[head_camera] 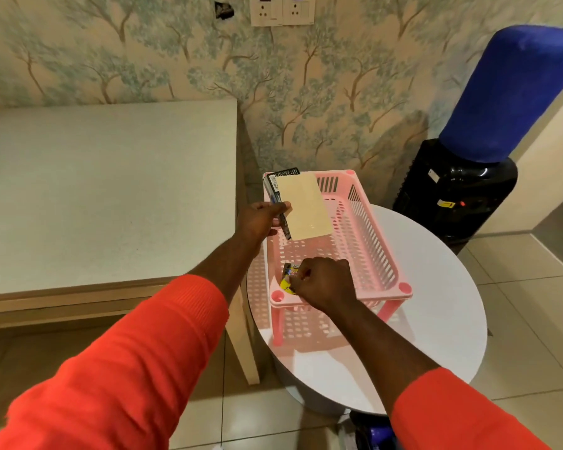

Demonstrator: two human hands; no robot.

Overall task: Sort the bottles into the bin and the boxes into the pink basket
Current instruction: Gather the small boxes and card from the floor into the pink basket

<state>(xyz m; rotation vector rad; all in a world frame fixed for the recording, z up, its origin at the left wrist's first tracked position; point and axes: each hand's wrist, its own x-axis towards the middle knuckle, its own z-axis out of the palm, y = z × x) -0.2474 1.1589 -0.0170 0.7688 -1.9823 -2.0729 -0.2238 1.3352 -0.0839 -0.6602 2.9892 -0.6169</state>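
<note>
Home room: tree-patterned wallpaper [338,92], wall sockets [281,9], water dispenser [452,193], tiled floor [517,271].

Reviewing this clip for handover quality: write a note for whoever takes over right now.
Left hand grips a flat cream cardboard box with black sides above the far end of the pink slatted plastic basket.
Right hand pinches a small yellow box at the basket's near-left corner.
Basket stands on the round white table.
Done: no box lies released inside yet.
Left: drop both boxes; bottles and bin not in view.
</note>
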